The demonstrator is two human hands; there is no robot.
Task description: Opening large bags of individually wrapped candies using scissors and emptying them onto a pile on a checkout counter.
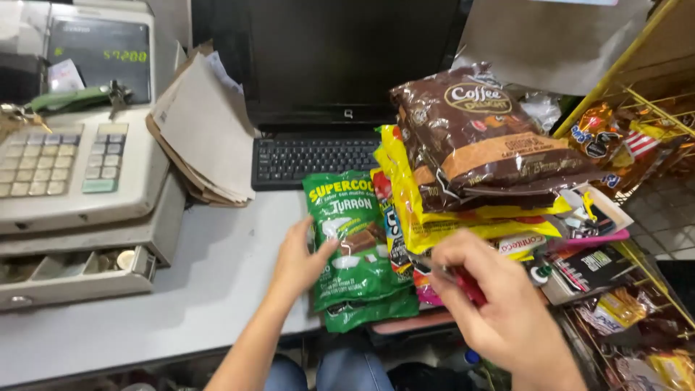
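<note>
The grey surface (145,318) carries a lot. A cash register (79,159) stands at the far left with its coin drawer (72,271) pulled out, a dark monitor (326,58) with a black keyboard (311,159) sits behind, and a sheaf of brown paper bags (206,137) leans between the two.

The pile is the likeliest trouble. A big brown candy bag (485,145) lies on top of yellow bags (434,210), and these overhang smaller packets at the right edge of the surface, beside a yellow wire rack (637,94) of sweets. The stack looks loose and slanted, so tugging any lower bag could slide the brown one off towards the rack or the floor. The open drawer could also catch a packet pushed leftward.

The green snack bag (355,239) lies flat at the front of the surface, over a second green bag (369,311) whose end juts past the edge; a nudge could tip that one off.

The left hand (300,264) rests open on the green snack bag's left edge, thumb on its face, pressing it rather than closing on it. The bag therefore lies just right of that grip, touching it.

The right hand (499,304) is curled around a red-handled tool (463,282), seemingly scissors or a pen; I cannot tell which. It hovers near the yellow bags, right of the green bag.
</note>
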